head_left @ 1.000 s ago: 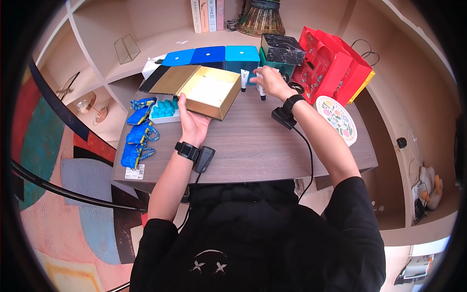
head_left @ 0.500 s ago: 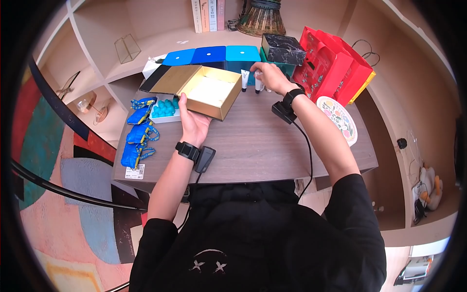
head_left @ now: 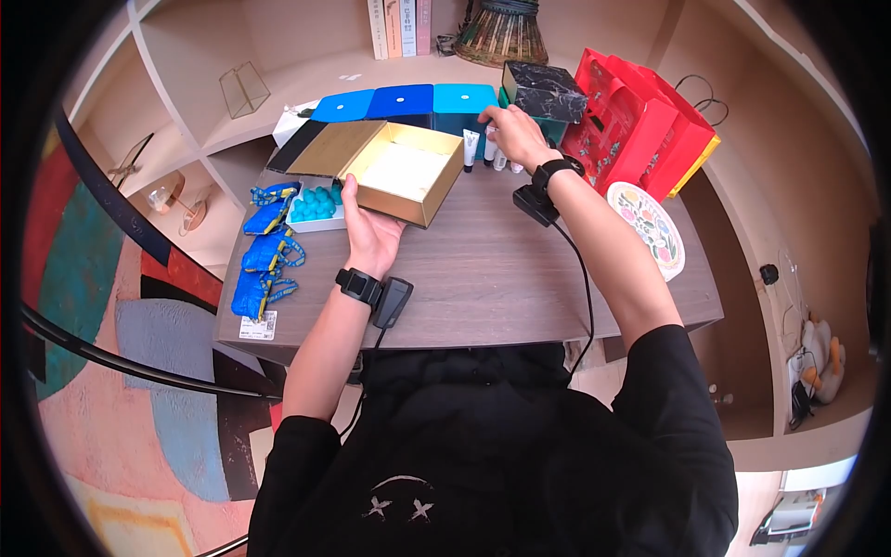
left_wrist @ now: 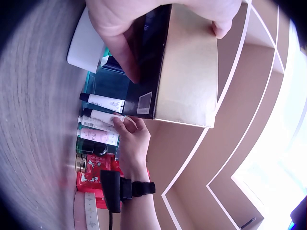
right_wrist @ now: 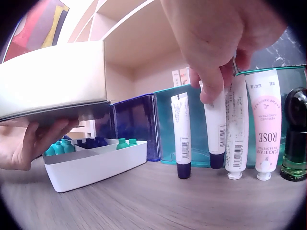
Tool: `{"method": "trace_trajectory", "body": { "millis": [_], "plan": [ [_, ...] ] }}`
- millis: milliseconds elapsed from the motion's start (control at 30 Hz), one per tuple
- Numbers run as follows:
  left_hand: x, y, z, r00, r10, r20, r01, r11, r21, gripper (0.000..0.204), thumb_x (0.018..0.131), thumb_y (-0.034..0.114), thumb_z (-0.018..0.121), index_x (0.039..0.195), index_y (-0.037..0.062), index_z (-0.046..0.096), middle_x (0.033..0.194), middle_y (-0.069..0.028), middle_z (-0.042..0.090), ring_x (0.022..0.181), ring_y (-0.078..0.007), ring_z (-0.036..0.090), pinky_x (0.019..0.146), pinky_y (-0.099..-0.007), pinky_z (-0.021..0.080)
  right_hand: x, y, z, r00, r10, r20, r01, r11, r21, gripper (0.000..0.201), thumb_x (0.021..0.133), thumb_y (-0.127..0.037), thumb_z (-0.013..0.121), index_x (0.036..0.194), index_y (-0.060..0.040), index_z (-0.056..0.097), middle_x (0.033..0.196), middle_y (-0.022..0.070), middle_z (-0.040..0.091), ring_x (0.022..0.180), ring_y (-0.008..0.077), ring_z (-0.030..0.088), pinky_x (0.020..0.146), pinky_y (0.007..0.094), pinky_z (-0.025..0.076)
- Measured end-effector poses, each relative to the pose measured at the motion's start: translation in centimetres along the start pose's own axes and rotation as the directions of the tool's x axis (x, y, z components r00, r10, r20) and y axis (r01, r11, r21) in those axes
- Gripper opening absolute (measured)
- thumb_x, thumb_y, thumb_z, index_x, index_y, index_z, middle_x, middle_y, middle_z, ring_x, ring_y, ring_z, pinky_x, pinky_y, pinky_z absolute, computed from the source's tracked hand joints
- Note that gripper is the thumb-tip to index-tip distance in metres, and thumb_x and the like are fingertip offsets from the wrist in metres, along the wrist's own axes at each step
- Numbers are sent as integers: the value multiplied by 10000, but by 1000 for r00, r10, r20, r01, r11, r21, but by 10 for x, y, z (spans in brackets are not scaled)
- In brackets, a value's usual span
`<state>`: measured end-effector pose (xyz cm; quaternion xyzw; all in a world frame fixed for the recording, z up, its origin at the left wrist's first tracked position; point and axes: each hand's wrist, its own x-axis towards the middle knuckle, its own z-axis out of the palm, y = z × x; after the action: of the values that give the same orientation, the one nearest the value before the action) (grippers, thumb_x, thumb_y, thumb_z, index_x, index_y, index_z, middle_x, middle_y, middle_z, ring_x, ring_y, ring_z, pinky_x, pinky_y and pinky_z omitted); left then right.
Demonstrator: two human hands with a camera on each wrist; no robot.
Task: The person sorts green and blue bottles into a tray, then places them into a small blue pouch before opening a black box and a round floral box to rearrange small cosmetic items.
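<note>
My left hand (head_left: 373, 239) holds an opened gold box (head_left: 394, 200) from below, tilted, with the thumb against its side and fingers beneath. White paper-like lining shows inside it. My right hand (head_left: 518, 135) pinches the top end of a white tube (right_wrist: 215, 129) with a dark cap, upright and cap down close over the table. To one side stands a similar white tube (right_wrist: 181, 134). On the other side are a slim white tube (right_wrist: 236, 129) with a barcode and a pink-and-white rose hand cream tube (right_wrist: 266, 124).
Blue and teal boxes (head_left: 404, 100) line the table's back, beside a black marbled box (head_left: 545, 90) and red bags (head_left: 613, 121). A white tray (right_wrist: 96, 167) holds small teal and dark blue bottles. Blue pouches (head_left: 264, 251) lie left; a round floral piece (head_left: 647, 230) lies right.
My right hand has moved a little left and back, bringing the pinched tube nearer the leftmost tube. My left hand and the gold box have hardly moved.
</note>
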<state>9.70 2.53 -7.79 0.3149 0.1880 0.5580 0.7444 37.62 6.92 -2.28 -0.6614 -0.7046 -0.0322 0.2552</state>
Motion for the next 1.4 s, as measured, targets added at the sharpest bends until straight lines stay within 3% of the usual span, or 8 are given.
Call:
{"method": "trace_trajectory", "body": {
  "millis": [200,267,567,700,900,967,1200,1400],
  "plan": [
    [0,0,0,1000,-1,-6,1,1000,0,798,930,660,497,1496,123,324,1481,-94,434,1352,-251,439,1074,-440,400,-1,-12,-7,1000,-3,-26,-1,993,-122,276,873,-86,660,1144,-137,680,1083,177,647,1087,325,582,939,422,463],
    [0,0,0,1000,-2,-6,2,1000,0,798,930,659,498,1496,122,326,1480,-95,435,1352,-252,440,1074,-440,400,-1,-15,-9,998,-58,4,58,987,-153,281,866,-52,640,1132,-132,689,1017,140,676,1085,295,568,952,411,408],
    [1,0,-2,1000,7,1,-7,1000,-11,796,930,659,502,1492,122,331,1478,-97,439,1343,-254,452,1064,-438,411,5,-1,13,991,-131,-29,124,978,-170,335,818,2,645,1116,-145,697,949,78,701,1103,248,547,934,453,310],
    [0,0,0,1000,2,2,-2,1000,-9,793,931,659,499,1490,122,335,1481,-95,437,1347,-255,448,1065,-440,409,5,1,16,986,-156,-64,142,973,-184,347,811,6,648,1120,-147,694,943,67,699,1100,241,544,928,457,306],
    [0,1,0,1000,-3,1,3,1000,-14,790,931,657,502,1492,126,335,1483,-92,436,1350,-256,446,1067,-443,408,4,-2,14,992,-129,-3,127,977,-170,388,789,18,647,1138,-148,683,939,52,695,1103,246,540,934,462,306],
    [0,1,-1,1000,-4,2,4,1000,-15,791,930,657,503,1492,128,333,1483,-92,435,1350,-257,446,1068,-444,408,4,-4,13,993,-115,28,118,975,-189,264,926,-87,552,1145,-137,690,943,71,670,1090,236,521,922,437,287],
    [0,1,0,1000,2,13,-2,1000,-14,795,930,657,504,1493,124,329,1485,-96,433,1355,-257,444,1073,-445,406,3,-2,14,987,-161,0,159,973,-168,330,867,-45,602,1165,-156,689,998,75,683,1108,268,517,914,444,297],
    [-1,1,1,1000,1,2,-1,1000,-2,800,931,661,499,1494,119,325,1483,-97,431,1358,-253,435,1075,-440,399,0,-13,11,991,-135,9,135,975,-177,359,836,-106,630,1186,-174,678,1139,94,657,1153,297,492,918,465,319]
  ]
}}
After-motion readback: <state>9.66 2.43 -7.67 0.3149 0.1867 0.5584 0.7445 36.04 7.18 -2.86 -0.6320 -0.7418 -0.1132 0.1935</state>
